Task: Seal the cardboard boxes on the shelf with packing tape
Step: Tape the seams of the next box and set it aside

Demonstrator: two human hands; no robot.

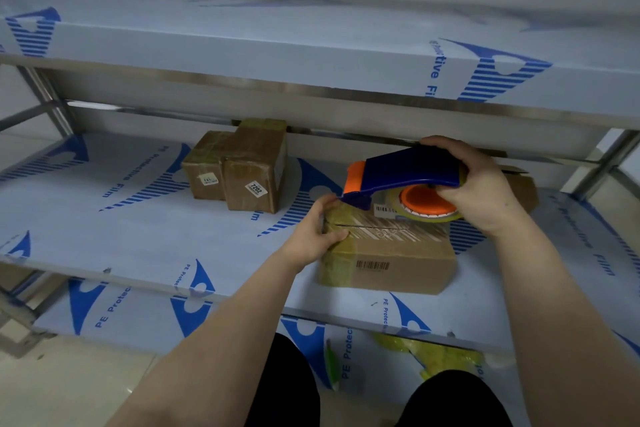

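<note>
A brown cardboard box (398,260) with a barcode lies on the middle shelf (121,236), its top seam showing under clear tape. My left hand (317,229) grips the box's left top corner, thumb on the top face. My right hand (474,184) holds a blue and orange tape dispenser (405,173) over the box, the dispenser's front end touching the box's left edge by my left fingers. The roll of clear tape (426,208) sits under my right palm.
Two taped boxes (239,166) with white labels stand side by side at the back of the shelf. Another open box (523,184) lies behind my right hand. An upper shelf (311,55) overhangs closely. Yellow-green packets (433,354) lie on the lower shelf.
</note>
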